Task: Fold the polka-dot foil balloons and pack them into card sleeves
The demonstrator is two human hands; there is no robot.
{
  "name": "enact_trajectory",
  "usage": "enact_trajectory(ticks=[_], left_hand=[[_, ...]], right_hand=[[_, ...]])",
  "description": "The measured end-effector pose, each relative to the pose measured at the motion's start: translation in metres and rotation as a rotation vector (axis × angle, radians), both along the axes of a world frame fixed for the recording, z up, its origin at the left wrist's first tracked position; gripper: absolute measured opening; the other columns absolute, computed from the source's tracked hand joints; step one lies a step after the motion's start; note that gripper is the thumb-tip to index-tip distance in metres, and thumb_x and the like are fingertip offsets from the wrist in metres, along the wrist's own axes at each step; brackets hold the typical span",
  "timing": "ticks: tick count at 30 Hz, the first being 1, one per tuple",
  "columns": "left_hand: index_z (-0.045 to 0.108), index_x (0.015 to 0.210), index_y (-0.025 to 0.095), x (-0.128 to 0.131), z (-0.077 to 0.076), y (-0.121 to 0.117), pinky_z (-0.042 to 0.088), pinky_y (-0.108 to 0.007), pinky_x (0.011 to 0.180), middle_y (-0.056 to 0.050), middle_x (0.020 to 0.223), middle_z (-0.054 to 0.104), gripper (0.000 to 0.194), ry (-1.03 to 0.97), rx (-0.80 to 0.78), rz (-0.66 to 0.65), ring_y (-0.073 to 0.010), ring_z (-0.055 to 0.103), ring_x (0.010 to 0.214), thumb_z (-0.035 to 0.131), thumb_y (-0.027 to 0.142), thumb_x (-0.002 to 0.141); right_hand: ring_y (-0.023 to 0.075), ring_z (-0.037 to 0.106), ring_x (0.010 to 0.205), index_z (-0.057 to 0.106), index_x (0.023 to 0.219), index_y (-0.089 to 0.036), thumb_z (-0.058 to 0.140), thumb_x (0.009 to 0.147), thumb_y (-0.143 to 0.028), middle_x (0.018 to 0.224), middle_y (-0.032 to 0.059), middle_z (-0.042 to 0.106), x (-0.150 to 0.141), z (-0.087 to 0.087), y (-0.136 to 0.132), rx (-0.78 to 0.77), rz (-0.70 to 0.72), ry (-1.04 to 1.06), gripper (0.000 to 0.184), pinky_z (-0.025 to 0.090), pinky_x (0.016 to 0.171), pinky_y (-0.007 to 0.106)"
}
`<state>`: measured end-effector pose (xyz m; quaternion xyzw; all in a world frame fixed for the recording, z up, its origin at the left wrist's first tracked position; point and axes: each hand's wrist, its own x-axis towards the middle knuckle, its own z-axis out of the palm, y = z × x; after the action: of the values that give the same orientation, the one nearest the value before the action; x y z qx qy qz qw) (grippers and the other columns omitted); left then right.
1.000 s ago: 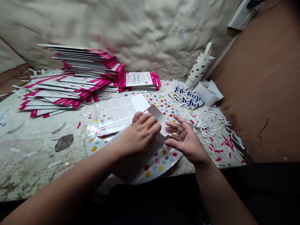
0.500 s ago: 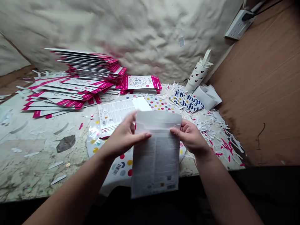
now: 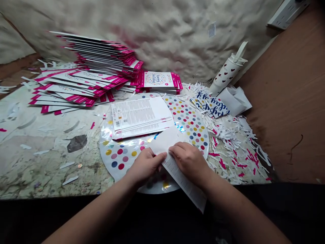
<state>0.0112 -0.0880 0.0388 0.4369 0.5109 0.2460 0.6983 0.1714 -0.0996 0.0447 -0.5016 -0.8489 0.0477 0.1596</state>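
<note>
A white printed card envelope (image 3: 183, 178) hangs tilted over the table's front edge, its plain flap (image 3: 165, 139) upward. My left hand (image 3: 147, 164) pinches its left side, thumb on top near the fold. On the other side my right hand (image 3: 190, 161) is closed on the envelope with fingertips by the same fold, covering part of the print. Beneath both hands lies a round foil balloon (image 3: 119, 157) with coloured dots. A small stack of similar printed envelopes (image 3: 139, 115) rests on the balloon, just beyond my left hand.
Pink-and-white packets (image 3: 101, 59) are piled high at the back left, with a shorter stack (image 3: 159, 79) beside them. A white tumbler with hearts (image 3: 225, 74) leans at the back right. Shredded paper (image 3: 236, 142) covers the table's right side. A socket strip (image 3: 286, 15) hangs above.
Both hands first came to grip the envelope upright by its flap end. Since then they have turned it at a slant, and the right hand has moved over its front. The view has shifted too.
</note>
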Motion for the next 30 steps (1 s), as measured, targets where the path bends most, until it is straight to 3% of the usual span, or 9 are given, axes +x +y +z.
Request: enact_trajectory(ticks=[7,13,16,18,22,23,24,28,30], left_hand=[[0.052,0.049,0.013,0.001,-0.001,-0.003,0.031,-0.016,0.029,0.000,0.038,0.052,0.038,0.042,-0.017,-0.038,-0.0078,0.044,0.030,0.055,0.042,0.074],[0.054,0.050,0.013,0.004,0.011,-0.001,0.033,-0.016,0.029,-0.002,0.041,0.056,0.036,0.078,-0.005,-0.070,-0.0096,0.049,0.032,0.055,0.039,0.074],[0.055,0.051,0.012,0.003,0.010,-0.001,0.033,-0.017,0.028,-0.004,0.043,0.058,0.036,0.088,-0.027,-0.074,-0.0103,0.050,0.033,0.055,0.039,0.075],[0.056,0.052,0.012,0.000,0.007,0.000,0.033,-0.017,0.028,-0.004,0.043,0.058,0.035,0.074,-0.050,-0.059,-0.0105,0.049,0.033,0.056,0.039,0.074],[0.058,0.055,0.012,-0.005,-0.003,0.002,0.038,-0.018,0.034,-0.003,0.046,0.059,0.032,0.057,-0.023,0.008,-0.0107,0.052,0.038,0.058,0.037,0.074],[0.059,0.054,0.012,-0.004,-0.004,0.002,0.038,-0.018,0.034,-0.003,0.047,0.059,0.033,0.057,-0.020,0.030,-0.0102,0.052,0.037,0.058,0.037,0.074],[0.059,0.053,0.011,-0.002,-0.004,0.002,0.037,-0.018,0.034,-0.003,0.047,0.059,0.034,0.052,-0.019,0.053,-0.0095,0.051,0.037,0.058,0.037,0.074],[0.059,0.054,0.012,0.012,0.007,-0.002,0.035,-0.017,0.034,-0.003,0.046,0.059,0.032,-0.026,0.015,0.123,-0.0085,0.049,0.037,0.057,0.037,0.075],[0.059,0.059,0.012,0.017,0.014,-0.005,0.034,-0.017,0.033,-0.001,0.046,0.059,0.027,-0.043,0.038,0.125,-0.0085,0.048,0.035,0.057,0.035,0.075]], right_hand=[[0.0156,0.056,0.074,0.058,0.088,-0.017,0.042,0.085,-0.010,0.080,0.0046,0.062,0.010,0.000,0.003,-0.039,-0.002,0.041,0.018,0.041,0.067,0.025],[0.0184,0.051,0.060,0.056,0.071,-0.016,0.042,0.078,-0.004,0.068,0.0067,0.058,-0.009,0.017,-0.004,0.075,0.079,-0.305,0.019,0.032,0.050,0.028],[0.0185,0.051,0.061,0.055,0.072,-0.016,0.041,0.078,-0.007,0.068,0.0070,0.057,0.000,0.016,0.002,0.126,0.071,-0.295,0.018,0.033,0.052,0.028],[0.0182,0.052,0.062,0.056,0.074,-0.015,0.041,0.079,-0.009,0.071,0.0079,0.058,0.027,0.012,0.011,0.100,-0.110,-0.275,0.017,0.035,0.054,0.028],[0.0243,0.057,0.063,0.062,0.079,-0.012,0.043,0.078,-0.013,0.073,0.0152,0.062,0.093,0.015,0.018,-0.051,-0.748,-0.370,0.019,0.040,0.055,0.034],[0.0273,0.059,0.068,0.063,0.086,-0.012,0.045,0.079,-0.017,0.078,0.0171,0.064,0.099,0.019,0.014,-0.061,-0.798,-0.337,0.021,0.043,0.058,0.038],[0.0302,0.060,0.077,0.063,0.097,-0.013,0.047,0.081,-0.023,0.087,0.0182,0.064,0.098,0.023,0.007,-0.058,-0.754,-0.266,0.025,0.045,0.062,0.042],[0.0326,0.047,0.115,0.042,0.130,-0.020,0.063,0.070,-0.054,0.125,0.0145,0.051,0.045,0.039,-0.022,-0.002,-0.194,0.114,0.072,0.040,0.092,0.048],[0.0305,0.050,0.110,0.039,0.131,-0.020,0.063,0.069,-0.053,0.122,0.0143,0.052,0.021,0.040,-0.022,0.060,-0.237,0.254,0.074,0.041,0.091,0.045]])
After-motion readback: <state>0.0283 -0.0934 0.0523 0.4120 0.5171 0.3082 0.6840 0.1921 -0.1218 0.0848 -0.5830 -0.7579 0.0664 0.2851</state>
